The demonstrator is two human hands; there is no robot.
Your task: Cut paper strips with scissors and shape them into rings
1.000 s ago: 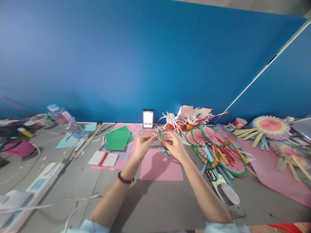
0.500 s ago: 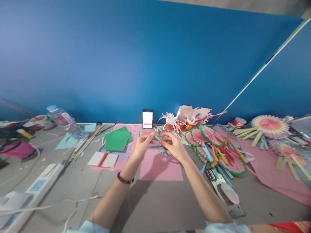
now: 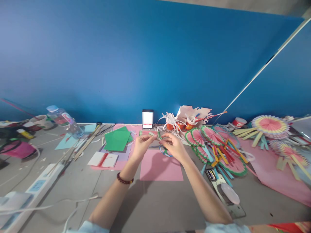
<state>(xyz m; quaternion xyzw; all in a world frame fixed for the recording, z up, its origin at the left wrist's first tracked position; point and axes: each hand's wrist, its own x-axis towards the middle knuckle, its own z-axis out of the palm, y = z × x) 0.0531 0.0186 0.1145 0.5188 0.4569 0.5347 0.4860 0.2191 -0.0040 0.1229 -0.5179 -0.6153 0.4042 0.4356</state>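
Above a pink sheet (image 3: 161, 166), my two hands come close together with fingertips pinched. My left hand (image 3: 142, 147) is closed on a small pale strip (image 3: 152, 133) that shows at its fingertips. My right hand (image 3: 173, 146) is closed beside it, thumb and fingers pressed together. Whatever the right fingertips hold is too small to make out. Just under the right hand lies a blue-and-white ring-shaped roll (image 3: 166, 152), partly covered by that hand. Behind the fingertips sits a pink-and-green striped, pleated paper piece (image 3: 143, 133).
Green paper sheets (image 3: 118, 139) and a white pad with a red band (image 3: 103, 160) lie left. A phone with a lit screen (image 3: 147, 119) stands by the wall. Folded paper fans (image 3: 213, 135), paper cups (image 3: 190, 123) and another phone (image 3: 233, 207) are right. A power strip (image 3: 40, 186) lies far left.
The pale strip has shifted slightly left and up with my left fingertips. A small gap now shows between the two hands' fingertips. The things on the table have not moved.
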